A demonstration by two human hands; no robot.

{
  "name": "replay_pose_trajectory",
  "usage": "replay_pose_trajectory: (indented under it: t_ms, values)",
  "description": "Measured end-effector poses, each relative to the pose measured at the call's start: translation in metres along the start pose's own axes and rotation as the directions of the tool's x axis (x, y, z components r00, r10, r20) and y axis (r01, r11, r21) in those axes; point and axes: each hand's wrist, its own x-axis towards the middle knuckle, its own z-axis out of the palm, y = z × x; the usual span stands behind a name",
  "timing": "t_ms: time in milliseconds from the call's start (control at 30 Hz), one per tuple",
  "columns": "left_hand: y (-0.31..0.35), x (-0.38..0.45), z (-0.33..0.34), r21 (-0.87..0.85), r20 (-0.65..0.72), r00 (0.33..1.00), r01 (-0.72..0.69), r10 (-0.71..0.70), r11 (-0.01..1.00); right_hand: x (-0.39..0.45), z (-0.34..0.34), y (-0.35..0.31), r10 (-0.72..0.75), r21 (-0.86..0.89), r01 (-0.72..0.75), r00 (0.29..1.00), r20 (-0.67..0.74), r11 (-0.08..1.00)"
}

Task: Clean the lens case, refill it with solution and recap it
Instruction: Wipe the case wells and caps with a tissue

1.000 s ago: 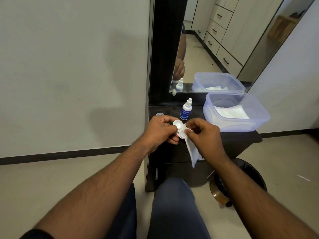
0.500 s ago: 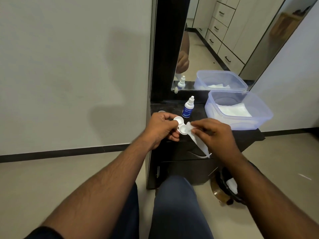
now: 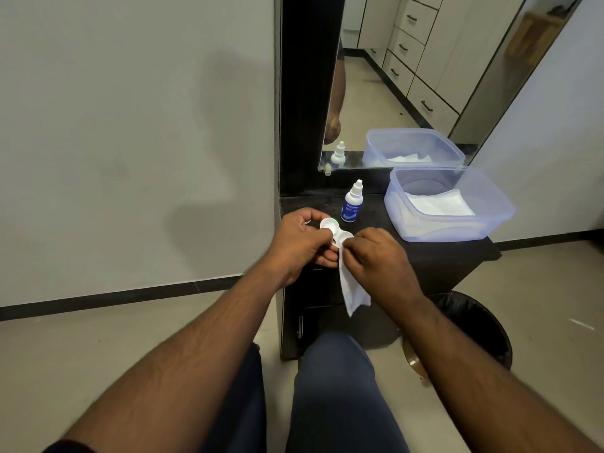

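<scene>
Grey wall [image 3: 130, 142] fills the left side, with a dark skirting strip along the floor. Next comes the dark counter [image 3: 425, 253], backed by a mirror [image 3: 408, 76] in a black frame; the glass repeats the bottle, the tub and a row of drawers.

Over the counter's near left corner the left hand [image 3: 295, 246] holds one white lens case [image 3: 336, 232], a pair of joined round wells with both open. Its fingers curl round the left well, thumb on top, and partly hide the case's underside. A speck of green shows at the rim of the left well. Just to the right, touching the right well, the right hand [image 3: 379, 259] pinches one white tissue [image 3: 351, 289] against the case; the fingertips are bunched tight, and the loose end of the tissue hangs down in front of the counter's dark face.

Behind the hands, well clear of them, stands one small solution bottle [image 3: 351, 207], white with a blue label, upright with its cap on. Further right sits one clear plastic tub [image 3: 457, 223], lidless, holding a stack of folded white tissues. Below the counter's right end, a bin [image 3: 480, 331] with a black liner stands on the floor, partly hidden by the right forearm.
</scene>
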Motion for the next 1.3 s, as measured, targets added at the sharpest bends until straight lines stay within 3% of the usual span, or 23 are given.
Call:
replay_pose_trajectory:
  t_ms: [133, 233, 267, 300, 333, 367, 400, 467, 533, 567, 633, 667, 700, 767, 833, 900, 1033, 1200, 1300]
  values:
    - [-0.007, -0.009, 0.001, 0.018, -0.03, 0.988, -0.151, 0.151, 0.988, 0.002, 0.007, -0.015, 0.252, 0.134, -0.246, 0.967, -0.029, 0.96]
    - [-0.01, -0.009, 0.001, 0.013, -0.032, 0.983, -0.18, 0.181, 0.984, 0.005, 0.009, -0.027, 0.493, 0.345, -0.45, 0.869, -0.046, 0.824]
    - [-0.01, -0.009, 0.001, 0.009, -0.035, 0.982, -0.183, 0.183, 0.983, 0.007, 0.009, -0.029, 0.615, 0.479, -0.536, 0.788, -0.011, 0.695]
    - [-0.01, -0.009, 0.001, 0.008, -0.046, 0.982, -0.186, 0.186, 0.983, 0.009, 0.008, -0.028, 0.741, 0.657, -0.587, 0.669, 0.064, 0.473]
    - [-0.011, -0.01, 0.001, 0.014, -0.058, 0.98, -0.189, 0.189, 0.982, 0.012, 0.004, -0.029, 0.827, 0.816, -0.553, 0.53, 0.188, 0.168]
    - [-0.012, -0.01, 0.001, 0.025, -0.067, 0.979, -0.193, 0.194, 0.981, 0.014, -0.003, -0.028, 0.85, 0.897, -0.422, 0.417, 0.321, -0.132]
    - [-0.013, -0.011, 0.001, 0.038, -0.069, 0.978, -0.196, 0.198, 0.98, 0.015, -0.01, -0.025, 0.848, 0.91, -0.264, 0.35, 0.398, -0.319]
    - [-0.014, -0.01, 0.0, 0.059, -0.073, 0.978, -0.193, 0.197, 0.979, 0.016, -0.024, -0.013, 0.865, 0.91, -0.092, 0.288, 0.412, -0.403]
    - [-0.014, -0.008, -0.001, 0.061, -0.079, 0.978, -0.187, 0.192, 0.98, 0.017, -0.033, -0.002, 0.892, 0.946, -0.115, 0.314, 0.325, -0.304]
    - [-0.014, -0.007, -0.001, 0.064, -0.078, 0.978, -0.186, 0.191, 0.98, 0.019, -0.035, 0.002, 0.902, 0.962, -0.209, 0.357, 0.242, -0.176]
    - [-0.014, -0.006, -0.001, 0.089, -0.069, 0.981, -0.176, 0.183, 0.98, 0.021, -0.037, 0.007, 0.846, 0.856, -0.442, 0.534, 0.012, 0.267]
    - [-0.013, -0.006, -0.001, 0.109, -0.063, 0.982, -0.17, 0.178, 0.979, 0.023, -0.037, 0.007, 0.745, 0.734, -0.459, 0.661, -0.093, 0.5]
    - [-0.013, -0.006, -0.001, 0.124, -0.055, 0.983, -0.166, 0.174, 0.978, 0.025, -0.035, 0.007, 0.605, 0.612, -0.403, 0.78, -0.159, 0.681]
    - [-0.012, -0.006, -0.002, 0.121, -0.025, 0.983, -0.176, 0.18, 0.977, 0.028, -0.027, 0.007, 0.311, 0.424, -0.206, 0.93, -0.195, 0.882]
    - [-0.012, -0.005, -0.005, 0.101, 0.012, 0.98, -0.2, 0.2, 0.975, 0.028, -0.016, 0.007, 0.126, 0.329, -0.075, 0.983, -0.136, 0.941]
    - [-0.012, -0.004, -0.008, 0.098, 0.023, 0.978, -0.207, 0.206, 0.973, 0.025, -0.008, 0.006, 0.062, 0.313, -0.045, 0.997, -0.045, 0.949]
    - [-0.014, 0.001, -0.009, 0.102, 0.024, 0.982, -0.188, 0.186, 0.977, 0.02, -0.012, 0.015, 0.098, 0.476, -0.122, 0.992, 0.075, 0.871]
    - [-0.015, 0.001, -0.007, 0.174, 0.113, 0.975, -0.212, 0.194, 0.962, 0.03, -0.022, 0.025, 0.116, 0.408, -0.177, 0.978, 0.172, 0.896]
    - [-0.014, -0.001, -0.008, 0.159, 0.141, 0.97, -0.221, 0.199, 0.962, 0.033, -0.022, 0.034, -0.132, 0.247, 0.052, 0.938, 0.321, 0.968]
